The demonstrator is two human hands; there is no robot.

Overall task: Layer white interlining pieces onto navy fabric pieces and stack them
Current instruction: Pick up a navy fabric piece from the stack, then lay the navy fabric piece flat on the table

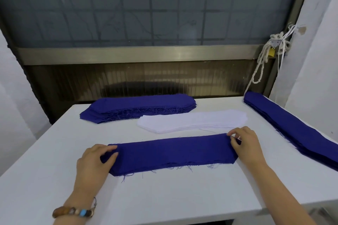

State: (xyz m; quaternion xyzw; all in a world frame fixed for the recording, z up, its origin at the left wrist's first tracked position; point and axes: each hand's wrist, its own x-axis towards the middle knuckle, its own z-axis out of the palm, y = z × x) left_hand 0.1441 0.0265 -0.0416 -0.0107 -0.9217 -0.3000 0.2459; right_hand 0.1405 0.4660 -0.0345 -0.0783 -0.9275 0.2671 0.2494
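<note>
With your left hand (97, 160) and right hand (247, 144) pinching the ends of the frayed navy fabric piece (170, 153) on the near white tabletop (164, 197), uneven tugging could wrinkle it before white interlining pieces (192, 121) land.

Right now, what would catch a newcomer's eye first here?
The navy fabric piece lies front and centre on the white table, the left hand and right hand pinching its ends. Behind it lie a white interlining stack and a navy stack; a long navy stack lines the right edge.
</note>
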